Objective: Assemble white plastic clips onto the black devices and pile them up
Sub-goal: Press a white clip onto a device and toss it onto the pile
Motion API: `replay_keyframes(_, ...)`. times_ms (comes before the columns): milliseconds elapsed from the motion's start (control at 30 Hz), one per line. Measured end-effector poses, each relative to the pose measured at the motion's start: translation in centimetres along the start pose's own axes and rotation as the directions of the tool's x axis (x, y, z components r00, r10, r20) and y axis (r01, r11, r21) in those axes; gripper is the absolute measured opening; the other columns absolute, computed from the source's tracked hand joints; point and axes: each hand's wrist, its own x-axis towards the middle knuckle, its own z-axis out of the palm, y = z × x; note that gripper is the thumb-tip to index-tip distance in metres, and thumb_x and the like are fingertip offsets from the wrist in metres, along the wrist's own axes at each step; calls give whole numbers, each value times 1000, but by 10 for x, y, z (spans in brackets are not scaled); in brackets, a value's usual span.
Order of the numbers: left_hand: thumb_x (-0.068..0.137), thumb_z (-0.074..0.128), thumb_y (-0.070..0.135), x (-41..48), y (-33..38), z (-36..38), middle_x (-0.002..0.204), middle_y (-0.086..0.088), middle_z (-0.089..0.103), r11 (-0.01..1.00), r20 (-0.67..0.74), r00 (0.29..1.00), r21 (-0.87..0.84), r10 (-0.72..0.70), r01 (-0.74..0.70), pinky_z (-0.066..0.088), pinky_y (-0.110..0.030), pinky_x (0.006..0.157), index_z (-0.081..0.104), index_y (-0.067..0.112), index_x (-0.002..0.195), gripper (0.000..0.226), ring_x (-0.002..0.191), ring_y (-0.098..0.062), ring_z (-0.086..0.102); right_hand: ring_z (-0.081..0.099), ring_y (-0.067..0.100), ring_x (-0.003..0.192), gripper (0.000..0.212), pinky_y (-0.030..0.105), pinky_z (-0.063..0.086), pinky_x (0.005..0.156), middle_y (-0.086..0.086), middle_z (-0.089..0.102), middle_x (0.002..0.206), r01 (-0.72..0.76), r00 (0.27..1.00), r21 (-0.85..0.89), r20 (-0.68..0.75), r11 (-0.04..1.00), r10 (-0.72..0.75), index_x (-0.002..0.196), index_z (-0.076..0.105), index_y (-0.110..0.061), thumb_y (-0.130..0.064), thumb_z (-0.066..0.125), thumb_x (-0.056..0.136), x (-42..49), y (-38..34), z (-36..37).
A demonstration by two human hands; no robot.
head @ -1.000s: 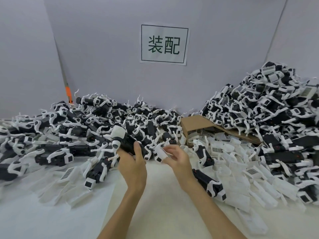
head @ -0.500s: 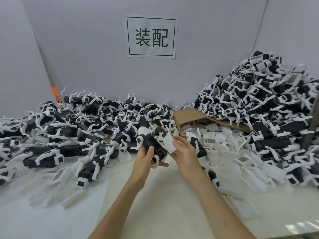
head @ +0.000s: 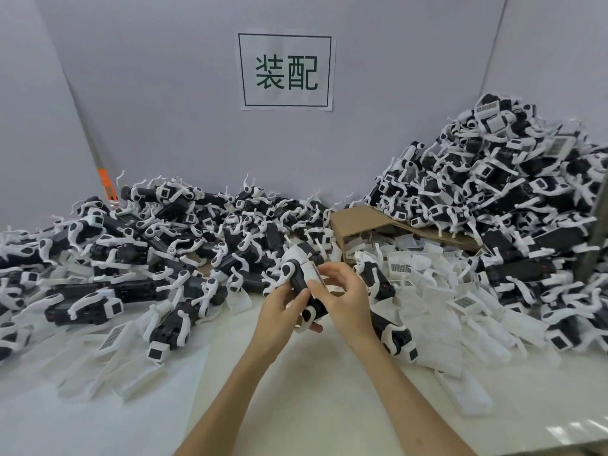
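Left hand [head: 279,307] grips black device [head: 298,283] from below, fingers curled under it, thumb laid along its near side. The device is tilted, with its white-capped top end pointing up and away from the hands and its lower end sitting in the left palm.

Right hand [head: 348,301] pinches white clip [head: 310,266], which lies against the device's right face with its barcode label showing. The thumb is on the clip's lower edge and the fingers are curled over from above. Can't tell whether the clip is fully seated. Both hands are held close together just above the table [head: 296,396], with the wrists apart and the forearms coming in from the bottom edge.

Left of the left hand is a wide low heap of clipped devices [head: 131,245] spreading to the frame edge, with some flat white pieces lying at its near rim. Right of the right hand and further out is a taller pile of clipped devices [head: 500,192], stacked against the wall. Between that pile and the right hand are loose white clips [head: 427,278], many with barcode labels facing up.

Just beyond the right hand is a cardboard box [head: 358,218], tipped on its side, open, and partly buried. One clipped device [head: 396,335] lies on the table touching the right forearm's outer side. Straight above both hands is a sign [head: 285,72] on the wall with green characters.
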Motion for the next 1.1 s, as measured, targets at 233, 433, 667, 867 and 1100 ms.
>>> replay_keyframes(233,105,50,12,2,-4,1,109,-12,72,998,-78,997,64,26,-21,59,-30,59,66,8,119,22,76,-30,75,65,2,104,34,38,57,93,-12,72,108,-57,996,-12,65,998,57,118,69,-22,-17,77,85,1,2,1)
replay_keyframes(433,104,48,8,2,-4,-1,101,-12,72,999,-136,991,41,16,-10,59,-35,56,68,9,108,20,74,-26,74,64,6,107,38,41,54,96,-11,72,113,-56,991,-91,114,994,67,124,69,-19,-22,76,87,-1,-1,3)
replay_keyframes(667,104,46,8,2,-5,-1,97,-13,71,999,-140,990,35,20,-15,59,-36,53,68,7,106,22,70,-25,73,63,4,106,39,35,54,95,-9,70,115,-40,993,-131,107,991,54,125,68,-18,-25,76,87,-1,-3,2)
replay_keyframes(867,107,42,12,4,-1,-4,87,-16,70,1000,-162,986,-13,-27,25,53,-31,48,67,5,106,26,54,-18,64,62,3,106,34,22,56,82,-13,65,114,65,998,-84,25,994,-63,119,66,-26,-17,75,88,-5,-6,3)
replay_keyframes(1100,107,40,12,2,3,-3,75,-5,73,995,-123,988,-62,-90,83,50,-29,42,66,8,109,27,49,-18,64,50,0,115,62,10,43,80,-8,49,121,181,982,-238,105,954,-160,112,72,-35,15,60,77,-6,-6,3)
